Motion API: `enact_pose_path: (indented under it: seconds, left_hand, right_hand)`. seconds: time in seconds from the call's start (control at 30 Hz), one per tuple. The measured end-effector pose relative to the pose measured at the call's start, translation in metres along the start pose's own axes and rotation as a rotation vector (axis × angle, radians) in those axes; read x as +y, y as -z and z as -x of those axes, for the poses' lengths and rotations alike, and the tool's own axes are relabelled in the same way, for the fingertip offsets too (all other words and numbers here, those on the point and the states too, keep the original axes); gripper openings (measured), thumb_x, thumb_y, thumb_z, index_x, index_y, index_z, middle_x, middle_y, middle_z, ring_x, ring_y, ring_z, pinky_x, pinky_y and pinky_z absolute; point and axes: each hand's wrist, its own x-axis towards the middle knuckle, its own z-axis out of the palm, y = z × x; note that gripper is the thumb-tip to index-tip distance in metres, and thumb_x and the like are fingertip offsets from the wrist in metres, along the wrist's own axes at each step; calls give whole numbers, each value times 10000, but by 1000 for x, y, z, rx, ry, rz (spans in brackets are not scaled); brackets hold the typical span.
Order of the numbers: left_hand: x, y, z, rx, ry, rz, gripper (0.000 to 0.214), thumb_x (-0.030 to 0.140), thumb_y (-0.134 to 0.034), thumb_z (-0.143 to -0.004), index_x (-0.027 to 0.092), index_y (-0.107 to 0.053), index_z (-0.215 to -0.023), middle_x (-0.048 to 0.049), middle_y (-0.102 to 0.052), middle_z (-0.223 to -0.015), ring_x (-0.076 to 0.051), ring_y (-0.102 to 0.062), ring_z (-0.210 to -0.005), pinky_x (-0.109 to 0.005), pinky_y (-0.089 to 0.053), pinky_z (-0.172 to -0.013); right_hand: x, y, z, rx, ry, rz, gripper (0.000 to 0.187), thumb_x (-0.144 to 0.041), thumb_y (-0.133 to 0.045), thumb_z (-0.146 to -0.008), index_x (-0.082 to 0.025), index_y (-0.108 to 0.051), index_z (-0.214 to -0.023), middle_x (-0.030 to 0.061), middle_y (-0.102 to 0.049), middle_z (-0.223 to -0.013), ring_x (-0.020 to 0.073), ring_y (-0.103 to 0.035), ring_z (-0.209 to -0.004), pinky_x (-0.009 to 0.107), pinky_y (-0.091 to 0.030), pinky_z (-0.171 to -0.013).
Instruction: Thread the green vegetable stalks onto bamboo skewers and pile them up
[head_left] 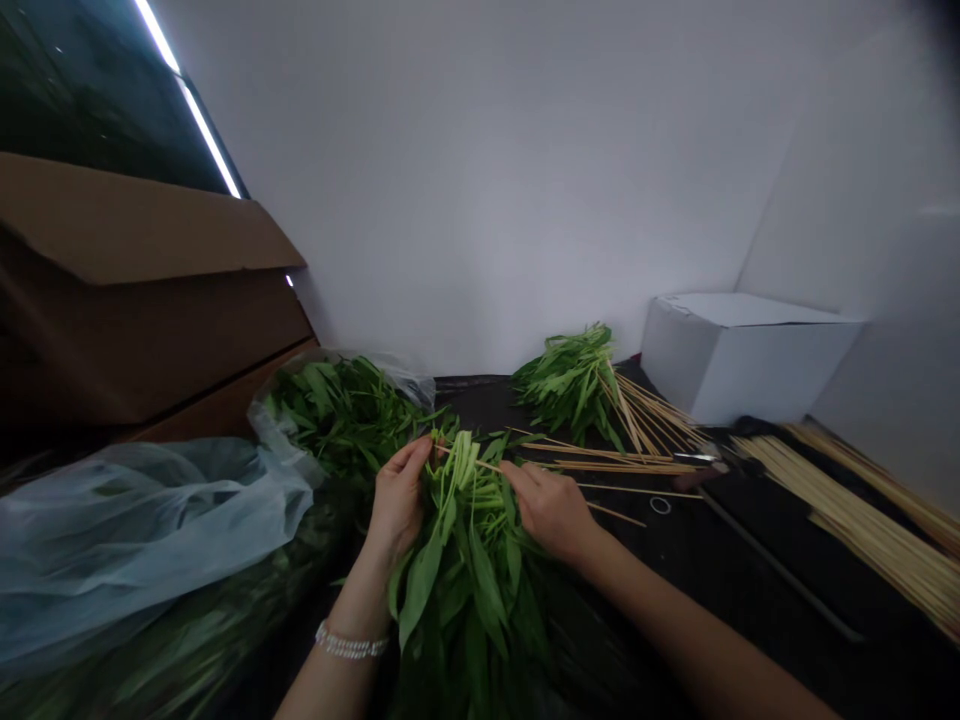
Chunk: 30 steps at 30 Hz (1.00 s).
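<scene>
A thin wooden skewer (pixel 489 467) spans the gap between my two hands, with a bunch of long-leaved greens (pixel 469 560) hanging from it, pale stems at the top and leaves down. At its left end my left hand (pixel 400 495) is closed, thumb and fingers pinched by the stems. My right hand (pixel 553 508) grips the skewer on the other side of the stems. The leaves hide part of the skewer. Behind my right hand lie several loose skewers (pixel 615 462). Beyond them rests a pile of skewered greens (pixel 570 375), their bare sticks pointing right.
A clear plastic bag (pixel 409 375) of loose greens (pixel 330 405) sits at left, with more plastic sheeting (pixel 150 530) nearer me. A cardboard box (pixel 150 330) stands far left, a white box (pixel 750 350) back right. Bundled sticks (pixel 862 530) and a small ring (pixel 660 506) lie at right.
</scene>
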Motion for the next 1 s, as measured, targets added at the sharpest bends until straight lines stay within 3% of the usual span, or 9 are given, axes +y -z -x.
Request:
enact_pose_path:
  seconds: [0.47,1.0]
  left_hand:
    - [5,-1,2,-42,27,1,353,303,-852,-543,125,-744,-829,-45,-738,-768,-135,-649,-675,-244,-501,-665]
    - [-8,0,-1,46,12,32,407,290,-880,-498,132,-739,-845,-42,-743,-764,-127,-655,-677,-262,-511,-717]
  right_hand:
    - [-2,1,1,-19,-45,-10,447,-72,-431,-833,-171,-562,-1248,51,-655,-886,148,-608,-769,231,-419,-652]
    - [-8,-6,3,17,-76,-20,395,-93,-410,-875,-161,-575,-1227,42,-647,-838,144,-619,-735,232,-434,-647]
